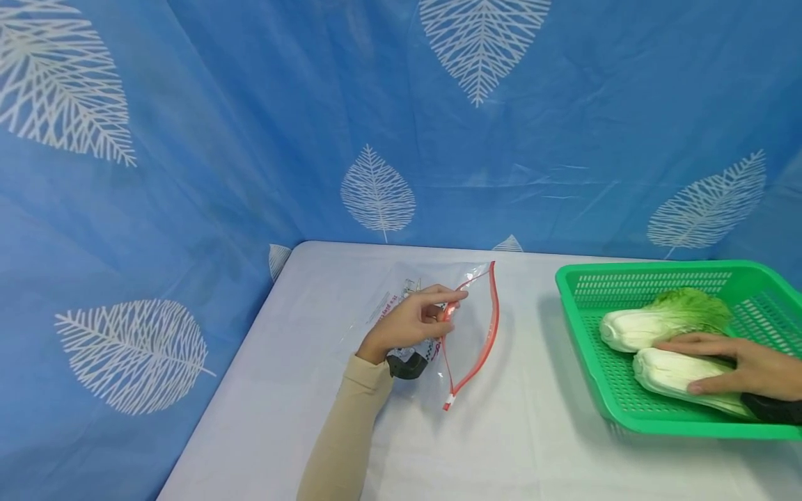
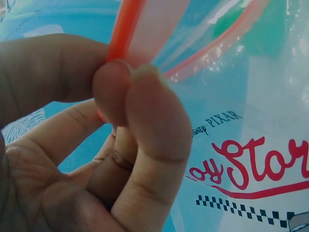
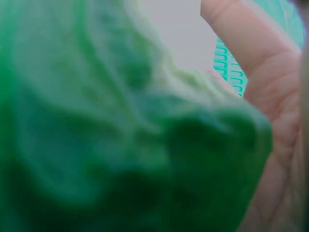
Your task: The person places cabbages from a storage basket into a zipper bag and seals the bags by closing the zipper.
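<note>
A clear slider zip bag [image 1: 464,362] lies on the table with its red-edged mouth [image 1: 493,320] spread apart. My left hand [image 1: 410,323] pinches one red edge between thumb and fingertips [image 2: 157,111]. In the left wrist view the bag carries red lettering [image 2: 260,166] and a checkered strip. To the right, my right hand [image 1: 748,365] grips the nearer Chinese cabbage [image 1: 667,372] in the basket, thumb on one side and fingers on the other. Blurred green leaves [image 3: 120,145] fill much of the right wrist view. A second Chinese cabbage [image 1: 633,330] lies just behind.
The green plastic basket [image 1: 579,348] with slotted walls stands at the table's right. A white cloth covers the table [image 1: 520,445]. Blue curtain [image 1: 564,139] with white leaf prints hangs behind and along the left side.
</note>
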`<act>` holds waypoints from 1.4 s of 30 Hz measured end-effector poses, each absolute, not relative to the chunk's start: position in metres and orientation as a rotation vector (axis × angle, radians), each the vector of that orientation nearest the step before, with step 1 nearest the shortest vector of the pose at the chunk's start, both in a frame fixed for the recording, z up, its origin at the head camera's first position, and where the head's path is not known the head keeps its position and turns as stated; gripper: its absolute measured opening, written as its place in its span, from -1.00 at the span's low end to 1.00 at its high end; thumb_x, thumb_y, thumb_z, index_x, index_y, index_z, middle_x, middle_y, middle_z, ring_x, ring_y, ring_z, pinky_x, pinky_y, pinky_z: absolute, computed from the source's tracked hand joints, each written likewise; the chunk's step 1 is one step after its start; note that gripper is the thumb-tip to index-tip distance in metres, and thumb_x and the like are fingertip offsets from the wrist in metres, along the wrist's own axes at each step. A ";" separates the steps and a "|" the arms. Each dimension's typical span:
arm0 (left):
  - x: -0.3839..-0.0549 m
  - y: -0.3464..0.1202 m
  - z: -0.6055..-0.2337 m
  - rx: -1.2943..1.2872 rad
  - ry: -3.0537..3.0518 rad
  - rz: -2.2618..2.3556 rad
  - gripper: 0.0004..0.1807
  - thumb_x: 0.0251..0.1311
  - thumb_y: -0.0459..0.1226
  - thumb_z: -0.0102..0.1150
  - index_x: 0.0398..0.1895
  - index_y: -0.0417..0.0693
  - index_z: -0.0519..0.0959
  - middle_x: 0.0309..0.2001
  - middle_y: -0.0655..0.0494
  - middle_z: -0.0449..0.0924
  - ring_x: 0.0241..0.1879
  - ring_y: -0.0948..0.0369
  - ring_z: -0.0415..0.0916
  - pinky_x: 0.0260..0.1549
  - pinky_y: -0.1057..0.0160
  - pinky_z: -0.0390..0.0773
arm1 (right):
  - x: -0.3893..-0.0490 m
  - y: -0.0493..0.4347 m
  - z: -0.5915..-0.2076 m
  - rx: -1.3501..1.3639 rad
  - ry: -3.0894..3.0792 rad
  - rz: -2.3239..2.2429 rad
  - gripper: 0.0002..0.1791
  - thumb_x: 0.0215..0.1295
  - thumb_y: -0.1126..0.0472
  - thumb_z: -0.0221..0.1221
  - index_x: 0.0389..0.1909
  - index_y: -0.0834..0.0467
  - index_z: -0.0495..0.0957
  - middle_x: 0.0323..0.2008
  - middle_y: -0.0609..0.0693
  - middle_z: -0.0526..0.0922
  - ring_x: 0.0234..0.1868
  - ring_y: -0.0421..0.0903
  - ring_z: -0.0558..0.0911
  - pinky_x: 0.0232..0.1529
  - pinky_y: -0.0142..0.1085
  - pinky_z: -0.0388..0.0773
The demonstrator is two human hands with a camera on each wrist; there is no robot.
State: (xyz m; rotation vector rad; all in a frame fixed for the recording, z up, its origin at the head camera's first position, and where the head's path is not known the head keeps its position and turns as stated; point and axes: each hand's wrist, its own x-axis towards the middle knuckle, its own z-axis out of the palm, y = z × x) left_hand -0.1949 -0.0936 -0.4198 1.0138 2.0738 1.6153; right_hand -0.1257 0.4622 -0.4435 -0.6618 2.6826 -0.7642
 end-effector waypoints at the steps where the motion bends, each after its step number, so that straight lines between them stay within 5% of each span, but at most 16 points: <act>1: -0.195 -0.094 -0.419 1.016 2.074 1.617 -0.39 0.37 -0.42 0.23 0.48 -0.20 0.39 0.16 -0.12 0.43 -0.27 0.13 0.50 -0.30 0.28 0.54 | -0.126 0.462 -0.444 -0.677 2.676 -0.771 -0.26 0.20 0.19 0.45 0.43 0.02 0.48 0.21 -0.76 0.17 0.10 -0.84 0.03 -0.25 0.14 0.53; 9: -0.195 -0.094 -0.418 1.011 2.070 1.623 -0.40 0.37 -0.42 0.22 0.48 -0.17 0.40 0.17 -0.12 0.43 -0.31 0.15 0.47 -0.34 0.29 0.50 | -0.126 0.462 -0.443 -0.686 2.732 -0.749 -0.26 0.11 0.18 0.49 0.37 0.04 0.54 0.18 -0.76 0.20 0.11 -0.84 0.05 -0.31 -0.37 0.47; 12: -0.194 -0.095 -0.418 1.004 2.077 1.620 -0.40 0.37 -0.42 0.22 0.48 -0.14 0.41 0.17 -0.13 0.43 -0.31 0.15 0.47 -0.35 0.29 0.50 | -0.126 0.462 -0.441 -0.607 2.736 -0.752 -0.28 0.11 0.14 0.50 0.36 0.01 0.56 0.14 -0.75 0.20 0.07 -0.85 0.05 -0.31 -0.37 0.50; 19: -0.194 -0.094 -0.418 0.988 2.087 1.607 -0.40 0.37 -0.42 0.22 0.48 -0.14 0.41 0.20 -0.21 0.41 -0.27 0.12 0.50 -0.34 0.29 0.53 | -0.125 0.463 -0.439 -0.498 2.758 -0.792 -0.28 0.19 0.15 0.47 0.41 0.01 0.51 0.16 -0.68 0.12 -0.01 -0.79 0.05 -0.27 0.05 0.59; 25: -0.193 -0.094 -0.418 0.975 2.111 1.580 -0.40 0.37 -0.40 0.23 0.48 -0.09 0.42 0.24 -0.19 0.42 -0.17 0.10 0.55 -0.28 0.29 0.57 | -0.123 0.449 -0.428 -0.622 2.809 -0.852 -0.26 0.11 0.26 0.50 0.37 0.08 0.54 0.20 -0.71 0.17 0.11 -0.78 0.12 -0.28 -0.31 0.57; 31: -0.194 -0.093 -0.418 0.962 2.107 1.577 -0.39 0.37 -0.41 0.23 0.49 -0.12 0.40 0.26 -0.19 0.41 -0.12 0.10 0.57 -0.25 0.28 0.60 | -0.126 0.425 -0.410 -0.762 2.946 -0.916 -0.18 -0.05 0.41 0.54 0.35 0.15 0.55 0.26 -0.59 0.25 0.21 -0.69 0.15 -0.22 -0.66 0.34; 36: -0.194 -0.094 -0.417 0.978 2.112 1.573 -0.39 0.37 -0.42 0.22 0.48 -0.16 0.39 0.26 -0.22 0.40 -0.13 0.10 0.57 -0.27 0.30 0.60 | -0.127 0.401 -0.392 -0.521 3.052 -0.977 -0.21 0.05 0.28 0.55 0.37 0.04 0.55 0.19 -0.58 0.25 0.13 -0.65 0.15 -0.24 -0.56 0.27; 42: -0.194 -0.094 -0.416 0.980 2.134 1.566 -0.39 0.36 -0.41 0.24 0.48 -0.13 0.41 0.23 -0.17 0.44 -0.17 0.11 0.56 -0.28 0.29 0.61 | -0.124 0.379 -0.375 -0.380 3.098 -1.077 -0.23 0.16 0.22 0.50 0.43 -0.07 0.49 0.26 -0.48 0.26 0.26 -0.55 0.16 -0.09 -0.41 0.21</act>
